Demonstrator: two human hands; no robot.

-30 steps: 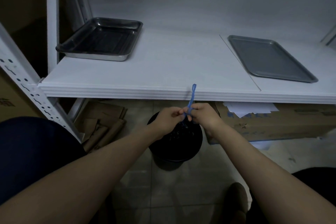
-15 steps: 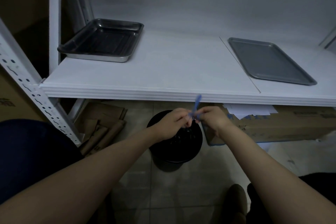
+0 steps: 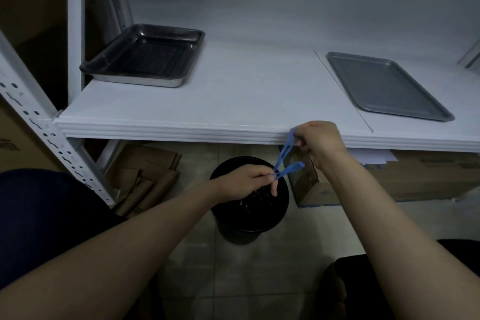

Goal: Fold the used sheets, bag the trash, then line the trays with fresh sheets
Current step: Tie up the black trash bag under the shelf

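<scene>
At the upper left of the frame the deep steel tray [image 3: 145,56] sits on the white shelf [image 3: 233,101], dark and glossy inside, bare of any sheet. Below the shelf's front edge, left of centre, flattened brown cardboard [image 3: 145,176] lies on the tiled floor. Just right of that, at the centre, stands the black trash bin [image 3: 249,218], its black liner gathered at the mouth. My left hand [image 3: 246,182] hovers over it, fingers pinched shut on the low end of the blue drawstring [image 3: 284,158], where the thin blue strips cross and one loop sticks out to the right. The string runs up and to the right to my right hand [image 3: 318,143], raised against the shelf edge, fingers closed on its upper loop, wrist bent. Right of the bin a cardboard box [image 3: 389,184] carries print too dim for me to read. The flat grey tray [image 3: 387,86] lies at the upper right, unlined.
</scene>
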